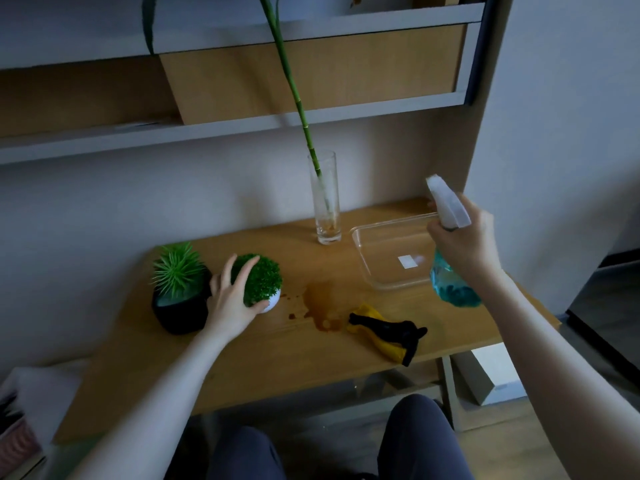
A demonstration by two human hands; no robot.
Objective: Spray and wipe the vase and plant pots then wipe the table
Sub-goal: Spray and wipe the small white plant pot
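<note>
Our left hand [231, 299] curled its fingers round the white-potted round plant [262, 285] at the worktop's [242, 358] near left, while our right hand [465, 242] gripped the spray bottle [452, 271], raised well to the pot's right, nozzle aimed far-left.

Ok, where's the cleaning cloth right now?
In the head view the yellow and black cloth lies crumpled near the table's front edge, right of the brown spill and in front of the clear glass dish.

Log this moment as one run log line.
left hand: holds round plant | right hand: holds spray bottle raised | cloth: on table | spill: unwiped
</note>
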